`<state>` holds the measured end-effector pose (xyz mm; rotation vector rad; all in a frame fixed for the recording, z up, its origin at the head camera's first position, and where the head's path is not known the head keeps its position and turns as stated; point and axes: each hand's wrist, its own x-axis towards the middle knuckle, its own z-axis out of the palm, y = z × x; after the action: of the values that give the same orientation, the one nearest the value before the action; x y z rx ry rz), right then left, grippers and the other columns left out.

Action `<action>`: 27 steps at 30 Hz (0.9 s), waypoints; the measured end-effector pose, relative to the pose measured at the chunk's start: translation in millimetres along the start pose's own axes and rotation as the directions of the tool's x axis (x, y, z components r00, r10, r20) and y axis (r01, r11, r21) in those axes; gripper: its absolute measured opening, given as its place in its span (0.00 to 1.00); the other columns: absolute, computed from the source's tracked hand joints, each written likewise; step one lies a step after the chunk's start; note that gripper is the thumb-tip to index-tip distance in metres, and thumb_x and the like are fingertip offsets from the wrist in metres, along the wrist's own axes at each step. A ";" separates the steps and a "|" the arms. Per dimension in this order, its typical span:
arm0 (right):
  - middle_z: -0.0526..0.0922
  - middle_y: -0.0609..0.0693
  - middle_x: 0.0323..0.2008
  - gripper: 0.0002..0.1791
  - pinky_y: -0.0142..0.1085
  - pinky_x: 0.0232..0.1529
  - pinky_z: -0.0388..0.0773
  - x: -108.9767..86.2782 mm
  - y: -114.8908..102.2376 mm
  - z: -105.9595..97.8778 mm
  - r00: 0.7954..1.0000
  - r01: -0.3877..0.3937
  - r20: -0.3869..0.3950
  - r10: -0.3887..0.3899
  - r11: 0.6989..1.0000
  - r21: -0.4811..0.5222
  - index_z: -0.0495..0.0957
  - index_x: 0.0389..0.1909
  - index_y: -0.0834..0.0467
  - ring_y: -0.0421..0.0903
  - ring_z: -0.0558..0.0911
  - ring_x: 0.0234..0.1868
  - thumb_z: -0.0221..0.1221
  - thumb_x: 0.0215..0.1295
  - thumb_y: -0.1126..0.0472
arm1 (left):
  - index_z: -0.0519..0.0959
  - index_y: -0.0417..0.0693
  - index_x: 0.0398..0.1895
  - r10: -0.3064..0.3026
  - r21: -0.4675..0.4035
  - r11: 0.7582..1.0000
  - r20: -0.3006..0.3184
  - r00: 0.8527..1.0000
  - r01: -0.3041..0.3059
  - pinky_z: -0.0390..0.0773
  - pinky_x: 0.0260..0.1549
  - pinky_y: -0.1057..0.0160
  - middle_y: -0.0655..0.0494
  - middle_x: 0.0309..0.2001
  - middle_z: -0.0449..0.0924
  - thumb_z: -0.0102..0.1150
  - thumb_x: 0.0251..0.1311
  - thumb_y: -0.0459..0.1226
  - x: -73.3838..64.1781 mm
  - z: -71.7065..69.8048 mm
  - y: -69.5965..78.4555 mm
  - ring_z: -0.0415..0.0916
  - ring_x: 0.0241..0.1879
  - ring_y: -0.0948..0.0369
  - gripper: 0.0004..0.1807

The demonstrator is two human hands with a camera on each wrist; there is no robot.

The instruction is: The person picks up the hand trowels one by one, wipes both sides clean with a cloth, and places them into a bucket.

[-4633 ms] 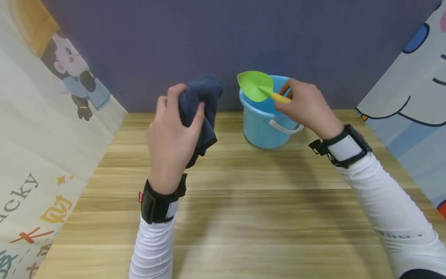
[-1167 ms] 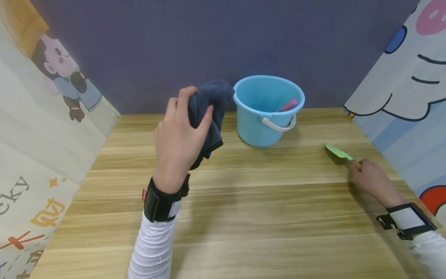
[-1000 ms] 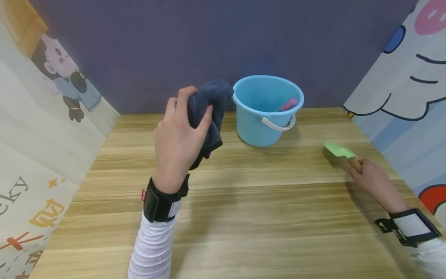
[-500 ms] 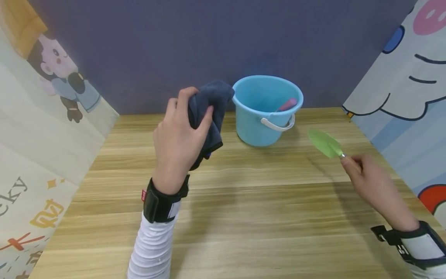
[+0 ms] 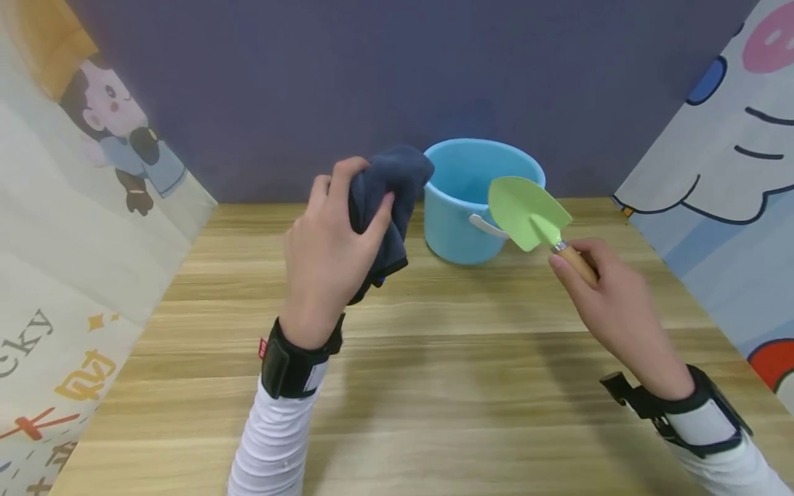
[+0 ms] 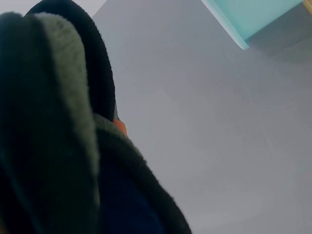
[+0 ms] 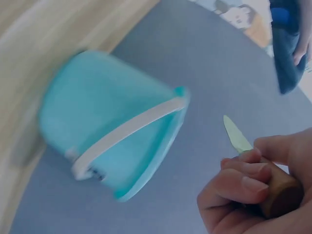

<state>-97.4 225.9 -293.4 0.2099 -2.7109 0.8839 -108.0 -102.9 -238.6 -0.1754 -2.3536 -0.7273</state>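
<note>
My left hand point(image 5: 329, 255) grips a folded dark blue cloth point(image 5: 397, 179) above the table, left of the bucket. In the left wrist view the cloth point(image 6: 53, 122) fills the left side. My right hand point(image 5: 620, 310) holds a small trowel by its wooden handle point(image 5: 577, 265). The trowel's pale green blade point(image 5: 521, 207) points up and left, in front of the light blue bucket point(image 5: 462, 227) in the head view. In the right wrist view the fingers point(image 7: 239, 180) curl round the handle, and the blade is apart from the bucket point(image 7: 92, 107). The blade hides part of the bucket's inside.
The bucket stands upright at the back of the wooden table point(image 5: 434, 386), close to a dark wall point(image 5: 347, 83). Its white handle point(image 5: 486, 225) hangs down in front. Printed cartoon panels point(image 5: 118, 131) flank the table on both sides.
My right hand has lifted the wooden-handled trowel from the table's right side and brought it left, before the bucket. Earliest, it held a yellow-handled shovel over the bucket. My left hand keeps the cloth.
</note>
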 end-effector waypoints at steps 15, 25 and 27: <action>0.81 0.54 0.36 0.25 0.36 0.27 0.70 39.1 -59.1 36.2 0.992 0.123 -0.019 -0.122 0.983 0.134 0.76 0.59 0.56 0.49 0.76 0.31 0.51 0.76 0.40 | 0.71 0.57 0.65 0.081 -0.013 0.997 -0.010 0.997 -0.081 0.72 0.17 0.58 0.46 0.45 0.77 0.58 0.70 0.53 -0.8 7.3 3.8 0.73 0.18 0.54 0.25; 0.77 0.53 0.30 0.21 0.38 0.27 0.70 46.0 -75.6 51.9 0.982 0.187 0.007 -0.190 0.971 0.146 0.77 0.57 0.57 0.48 0.74 0.26 0.52 0.78 0.45 | 0.71 0.58 0.65 0.162 0.001 0.987 0.043 0.986 -0.162 0.72 0.16 0.60 0.46 0.44 0.77 0.58 0.70 0.54 -3.2 23.2 6.3 0.73 0.18 0.57 0.25; 0.77 0.53 0.29 0.21 0.38 0.26 0.70 45.9 -79.7 53.3 0.981 0.191 0.010 -0.195 0.970 0.151 0.77 0.57 0.56 0.48 0.74 0.24 0.51 0.78 0.45 | 0.71 0.58 0.65 0.174 0.008 0.985 0.053 0.983 -0.175 0.72 0.16 0.60 0.46 0.44 0.77 0.58 0.70 0.54 -3.4 27.1 7.2 0.73 0.19 0.57 0.25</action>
<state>-134.9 128.0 -276.3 0.5101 -2.5912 1.0312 -118.2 -81.9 -254.5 -0.3940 -2.3550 -0.6295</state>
